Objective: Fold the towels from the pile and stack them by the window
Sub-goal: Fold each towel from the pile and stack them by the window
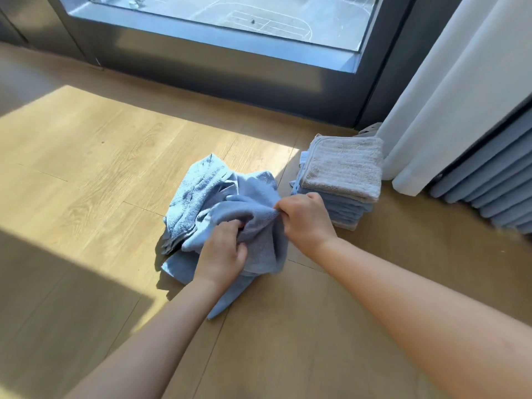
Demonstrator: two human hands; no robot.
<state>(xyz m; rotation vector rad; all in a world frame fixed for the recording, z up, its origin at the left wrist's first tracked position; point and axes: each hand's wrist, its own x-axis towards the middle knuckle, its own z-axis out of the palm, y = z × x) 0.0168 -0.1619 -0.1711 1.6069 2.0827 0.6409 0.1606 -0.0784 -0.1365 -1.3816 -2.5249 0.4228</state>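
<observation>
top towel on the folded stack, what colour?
Beige, ribbed; top towel shows best in the head view.

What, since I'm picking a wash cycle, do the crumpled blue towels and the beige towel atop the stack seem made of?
The blue towels look like cotton terry, matte: fuzzy looped nap, limp soft folds. The beige towel seems terry too: ribbed pile bands, flat stitched hem. Exact fibre cannot be told.
</observation>
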